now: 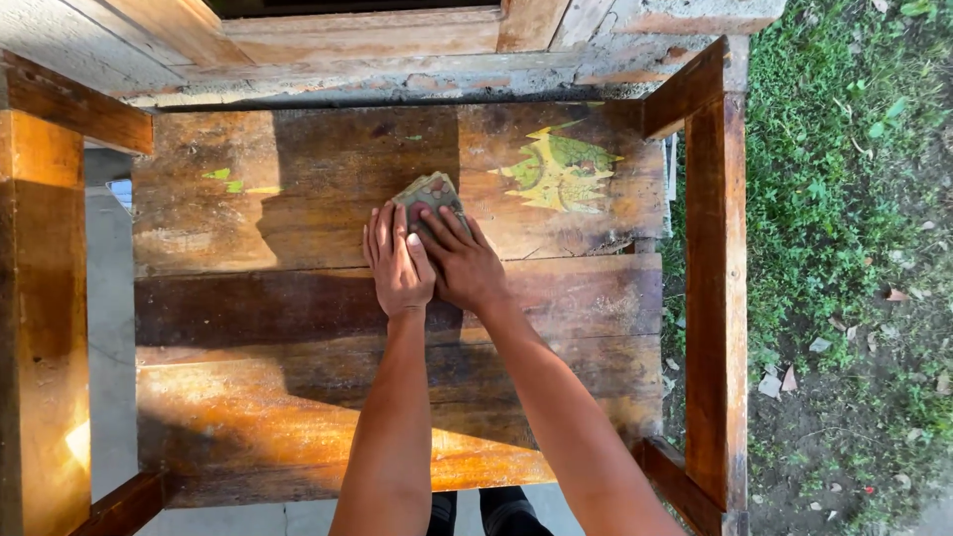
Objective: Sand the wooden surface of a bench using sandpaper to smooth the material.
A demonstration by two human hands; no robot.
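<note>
Both my hands press down side by side on a folded sheet of sandpaper (427, 191) lying on a worn wooden plank surface (298, 328). My left hand (397, 263) lies flat with its fingers over the sandpaper's near left part. My right hand (459, 256) overlaps it from the right, fingers spread on the same sheet. Only the far edge of the sandpaper shows beyond my fingertips. Patches of yellow-green old paint (561, 171) remain on the far plank to the right of my hands.
Wooden rails frame the planks: one on the left (40, 328), one on the right (715, 298). A concrete and timber wall edge (397, 60) runs along the far side. Grass and bare soil (854, 248) lie to the right, grey pavement (107, 328) below left.
</note>
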